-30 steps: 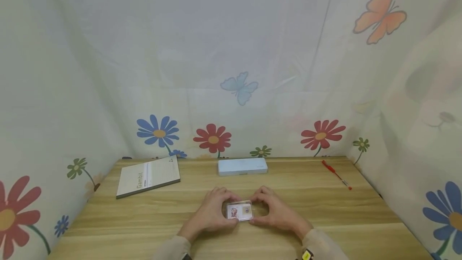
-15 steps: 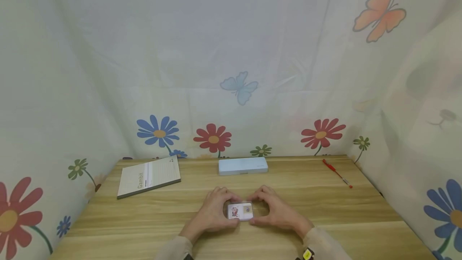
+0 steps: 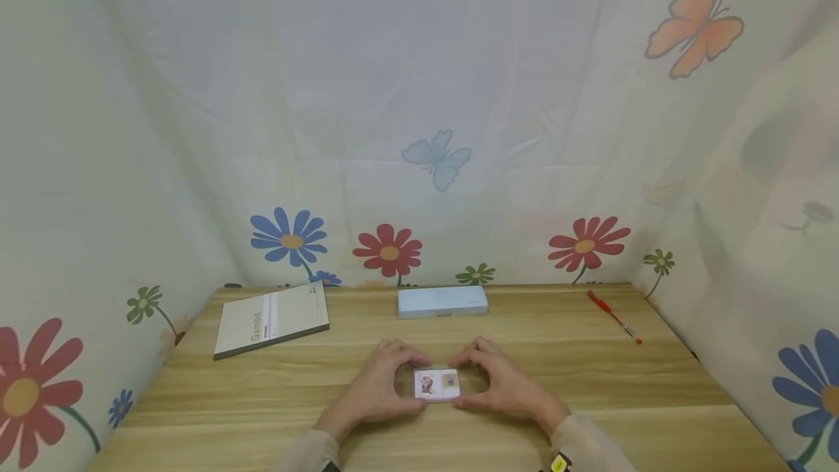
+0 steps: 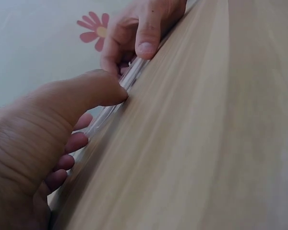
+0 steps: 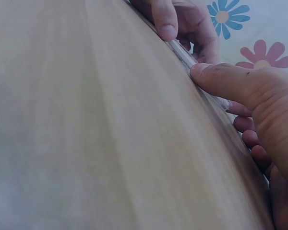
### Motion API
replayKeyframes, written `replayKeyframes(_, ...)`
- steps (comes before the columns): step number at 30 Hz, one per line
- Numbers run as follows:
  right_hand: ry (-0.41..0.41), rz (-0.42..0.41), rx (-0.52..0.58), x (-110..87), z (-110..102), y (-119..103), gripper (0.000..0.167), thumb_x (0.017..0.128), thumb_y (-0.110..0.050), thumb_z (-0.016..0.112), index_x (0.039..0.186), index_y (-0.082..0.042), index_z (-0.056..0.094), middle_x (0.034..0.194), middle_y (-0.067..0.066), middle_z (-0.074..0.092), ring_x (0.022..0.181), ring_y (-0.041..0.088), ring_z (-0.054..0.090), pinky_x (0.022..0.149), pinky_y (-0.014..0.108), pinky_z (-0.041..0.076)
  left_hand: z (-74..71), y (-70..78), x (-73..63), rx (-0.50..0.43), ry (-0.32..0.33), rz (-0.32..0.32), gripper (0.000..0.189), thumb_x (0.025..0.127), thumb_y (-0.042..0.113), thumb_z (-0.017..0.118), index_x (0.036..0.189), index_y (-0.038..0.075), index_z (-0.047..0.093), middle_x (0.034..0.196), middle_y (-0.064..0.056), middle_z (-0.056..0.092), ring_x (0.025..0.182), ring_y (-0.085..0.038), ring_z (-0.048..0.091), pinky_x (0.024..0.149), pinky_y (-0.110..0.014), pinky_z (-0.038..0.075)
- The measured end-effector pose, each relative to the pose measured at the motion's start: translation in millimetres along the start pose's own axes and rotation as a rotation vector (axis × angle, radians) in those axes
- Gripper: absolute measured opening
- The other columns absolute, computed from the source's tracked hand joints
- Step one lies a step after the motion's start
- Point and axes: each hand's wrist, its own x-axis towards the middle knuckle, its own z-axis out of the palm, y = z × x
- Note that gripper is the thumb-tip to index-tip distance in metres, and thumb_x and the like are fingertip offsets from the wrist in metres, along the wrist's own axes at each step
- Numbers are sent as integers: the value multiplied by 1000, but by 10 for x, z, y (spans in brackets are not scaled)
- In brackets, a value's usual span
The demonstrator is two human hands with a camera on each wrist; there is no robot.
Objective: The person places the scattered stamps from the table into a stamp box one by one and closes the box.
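Observation:
On the table lies a small, flat, clear plastic case (image 3: 429, 385). Its white face bears a red picture at the left and a gold-coloured patch at the right. My left hand (image 3: 379, 387) pinches the left end, thumb at the near edge and index finger at the far edge. At the right end my right hand (image 3: 503, 383) grips it the same way. In the left wrist view the left thumb (image 4: 103, 91) lies at the case's thin edge. The right thumb (image 5: 221, 79) presses against that edge in the right wrist view.
A pale blue pencil case (image 3: 442, 301) stands at the back middle of the wooden table (image 3: 590, 421). At the back left lies a notepad (image 3: 272, 320) marked Gambit. A red pen (image 3: 612, 317) is at the back right. Flower-printed curtains (image 3: 498, 93) enclose the table.
My left hand has shifted slightly left and its thumb tip has drawn back along the near edge. The right hand and the case stay nearly where they were.

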Motion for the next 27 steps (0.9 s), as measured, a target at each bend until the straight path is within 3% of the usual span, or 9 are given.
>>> replayKeyframes(9, -1, 12, 13, -2, -18, 2, 52, 89, -49, 94, 133, -30, 74, 133, -6, 60, 130, 14, 53, 116, 39, 44, -39, -65, -39, 66, 15, -44, 62, 74, 58, 99, 124, 26, 80, 117, 11, 63, 116, -13, 51, 106, -46, 47)
replayKeyframes(27, -2, 32, 30, 1, -8, -8, 51, 88, -50, 94, 132, -29, 75, 133, -7, 61, 130, 15, 54, 117, 40, 44, -53, -56, -55, 56, 9, -60, 60, 74, 57, 99, 121, 27, 80, 117, 12, 63, 116, -13, 50, 106, -46, 47)
